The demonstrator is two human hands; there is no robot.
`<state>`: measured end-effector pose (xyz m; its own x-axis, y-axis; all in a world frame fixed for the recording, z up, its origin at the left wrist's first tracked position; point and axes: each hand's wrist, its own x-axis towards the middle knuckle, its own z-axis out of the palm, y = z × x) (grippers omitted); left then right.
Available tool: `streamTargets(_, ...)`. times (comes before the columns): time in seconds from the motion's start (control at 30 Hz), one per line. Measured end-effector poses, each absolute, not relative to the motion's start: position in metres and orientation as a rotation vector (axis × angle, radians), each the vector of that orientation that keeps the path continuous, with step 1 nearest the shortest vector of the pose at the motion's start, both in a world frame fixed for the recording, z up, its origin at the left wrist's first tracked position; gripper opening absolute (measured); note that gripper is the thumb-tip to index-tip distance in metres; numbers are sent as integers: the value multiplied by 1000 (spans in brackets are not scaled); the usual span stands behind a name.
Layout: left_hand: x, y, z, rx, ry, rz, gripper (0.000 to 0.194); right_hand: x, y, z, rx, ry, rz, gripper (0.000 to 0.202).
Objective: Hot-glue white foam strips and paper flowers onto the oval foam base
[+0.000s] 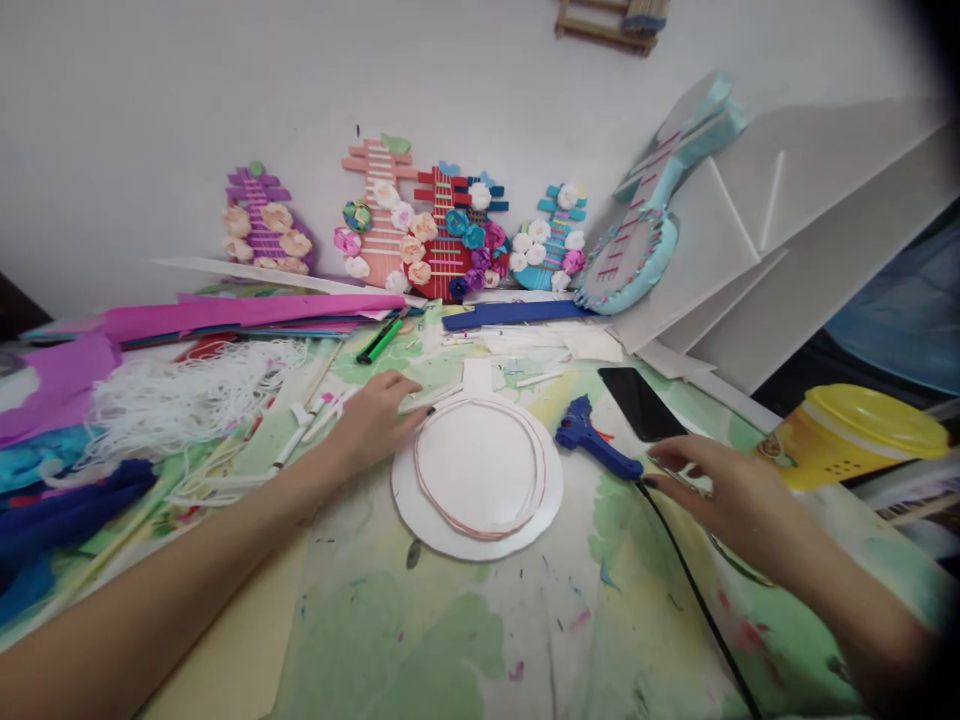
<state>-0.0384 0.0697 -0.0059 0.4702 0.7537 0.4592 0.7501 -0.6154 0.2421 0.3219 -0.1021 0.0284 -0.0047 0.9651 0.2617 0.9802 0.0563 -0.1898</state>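
Observation:
A white round board (480,545) with a short tab at its top lies flat before me. On it rests a thin pinkish ring of wire or cord (448,517). My left hand (382,415) is at the board's upper left edge, fingers apart, its thumb tip by the ring. Over on the right, my right hand (709,480) hovers at the handle end of a blue glue gun (600,445), thumb and fingers apart. Whether it touches the handle I cannot tell. A black cord (682,560) runs from the gun towards me. Something shiny under the right hand is mostly hidden.
A black phone (641,403) lies beyond the glue gun. A yellow lidded tub (855,435) stands at right. White string (202,400) is heaped at left, near a green cutter (381,340). Flower-decorated instrument shapes (450,235) and grey boards (787,220) lean against the wall.

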Motion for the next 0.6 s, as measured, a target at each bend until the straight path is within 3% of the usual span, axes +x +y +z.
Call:
streamTargets(0.17,-14,54,-15,2766,1192,801,31,243,-95,19,-1336,-2316,152,11)
streamTargets(0.33,-9,51,-27,2957,1297,579,36,216,-76,-1,-1224,-2367,217,17)
streamTargets(0.6,-5,48,-28,2995,1317,527,33,210,-78,-9,-1132,-2371,225,16)
